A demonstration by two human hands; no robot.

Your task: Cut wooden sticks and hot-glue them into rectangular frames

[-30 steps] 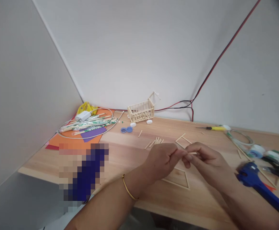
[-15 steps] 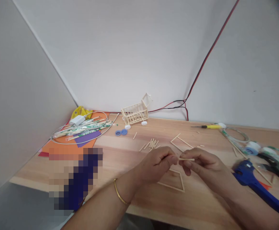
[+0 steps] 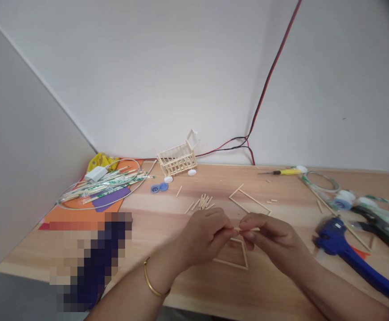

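My left hand [image 3: 209,234], with a gold bangle on the wrist, pinches the left end of a short wooden stick above the table. My right hand [image 3: 272,234] grips the same wooden stick [image 3: 255,229] between thumb and fingers; most of it is hidden by the fingertips. Below the hands lies a wooden stick frame [image 3: 246,256], partly covered by my left hand. Another stick frame [image 3: 252,198] lies just beyond my right hand. A small pile of cut sticks [image 3: 204,202] is behind my left hand.
A small stick-built cart [image 3: 177,160] with white wheels stands near the wall. Blue caps [image 3: 159,187] lie before it. At right are a blue glue gun [image 3: 334,234], black-handled cutters [image 3: 378,225] and a yellow-handled tool [image 3: 288,171]. Packaged sticks [image 3: 107,185] and a cable lie left.
The view has shifted, so the table things sit further left. My hands have come closer together on the stick, and less of it shows past the right fingers.
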